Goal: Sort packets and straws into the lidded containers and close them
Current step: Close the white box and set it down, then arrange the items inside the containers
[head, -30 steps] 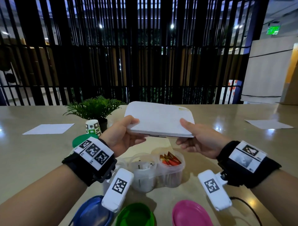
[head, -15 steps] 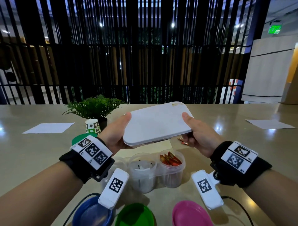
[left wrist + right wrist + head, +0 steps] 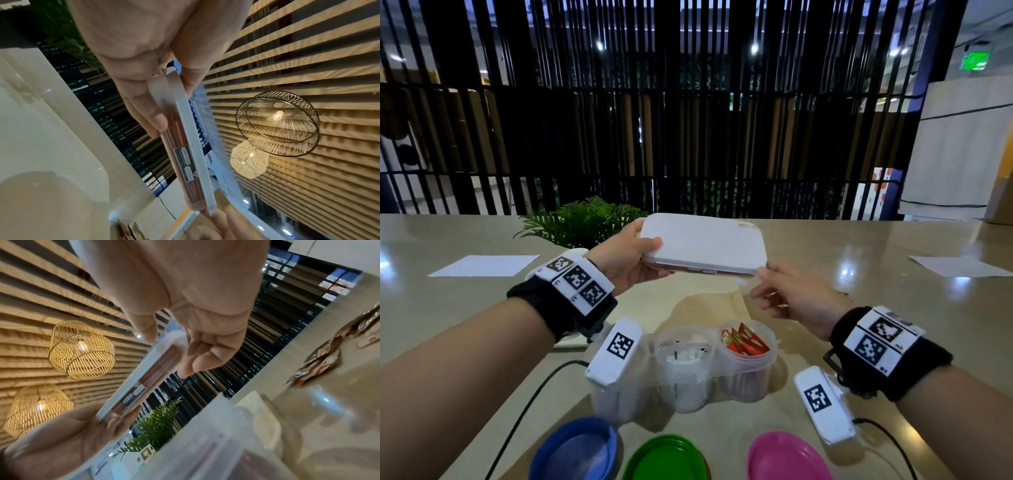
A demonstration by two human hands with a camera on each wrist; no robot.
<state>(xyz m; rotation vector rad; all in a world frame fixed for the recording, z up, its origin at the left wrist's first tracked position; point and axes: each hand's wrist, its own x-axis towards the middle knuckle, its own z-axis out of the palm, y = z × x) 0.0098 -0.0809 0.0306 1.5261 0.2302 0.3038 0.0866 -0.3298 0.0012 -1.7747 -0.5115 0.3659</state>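
Head view: the flat lidded box point(image 3: 703, 245), previously held at both ends, was gripped at centre frame by the left hand point(image 3: 625, 262) alone; the right hand point(image 3: 791, 299) had released it, fingers relaxed just below its right corner.

Left wrist view: straws were visible inside, lid seated.

Right wrist view: loose packets point(image 3: 320, 363) remained on the bench point(image 3: 329, 402), so sorting was judged unfinished.
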